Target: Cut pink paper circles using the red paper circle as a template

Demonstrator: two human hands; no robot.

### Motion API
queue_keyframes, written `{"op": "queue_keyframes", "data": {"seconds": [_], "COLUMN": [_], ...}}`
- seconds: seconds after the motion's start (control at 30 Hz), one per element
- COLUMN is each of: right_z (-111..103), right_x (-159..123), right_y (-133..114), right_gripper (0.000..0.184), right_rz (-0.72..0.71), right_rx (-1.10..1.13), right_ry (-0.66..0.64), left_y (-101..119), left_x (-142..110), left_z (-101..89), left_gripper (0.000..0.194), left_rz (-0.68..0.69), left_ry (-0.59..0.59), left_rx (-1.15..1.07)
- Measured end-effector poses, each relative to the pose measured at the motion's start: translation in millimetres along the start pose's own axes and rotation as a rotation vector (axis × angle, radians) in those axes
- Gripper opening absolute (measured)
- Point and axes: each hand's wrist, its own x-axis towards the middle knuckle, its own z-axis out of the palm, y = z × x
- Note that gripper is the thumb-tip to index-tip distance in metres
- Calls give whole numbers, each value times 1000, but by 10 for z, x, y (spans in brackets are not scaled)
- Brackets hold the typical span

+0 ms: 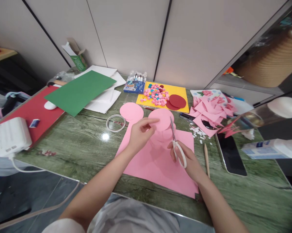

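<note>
My left hand point(142, 132) pinches the left edge of a pink paper circle point(162, 118) between thumb and fingers, above the table. In my right hand point(186, 155) are white-handled scissors point(178, 152), their blades pointing up and away from me at the circle's right edge. Whether the blades touch the paper I cannot tell. More round pink paper pieces show just below the circle. Under both hands lies a large pink paper sheet point(158, 165). A stack of pink circles point(131, 111) rests to the left of the held one.
A roll of tape point(115, 123) lies left of my hands. Behind stand pink pompoms point(157, 94) and dark red circles point(176, 101) on yellow paper. Pink offcuts point(211, 108), a pencil point(206, 160) and a phone point(230, 153) are at right; green paper point(81, 92) and a white charger point(13, 136) at left.
</note>
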Motion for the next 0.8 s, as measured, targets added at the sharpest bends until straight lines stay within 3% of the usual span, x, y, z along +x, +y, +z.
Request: {"op": "queue_keyframes", "data": {"seconds": [0.8], "right_z": [3], "right_x": [0], "right_y": [-13], "right_gripper": [19], "right_rz": [-5], "right_rx": [-4], "right_ry": [-7], "left_y": [-2], "left_x": [1], "left_z": [2], "left_gripper": [30], "left_rz": [-14], "left_ry": [-3], "left_rx": [32]}}
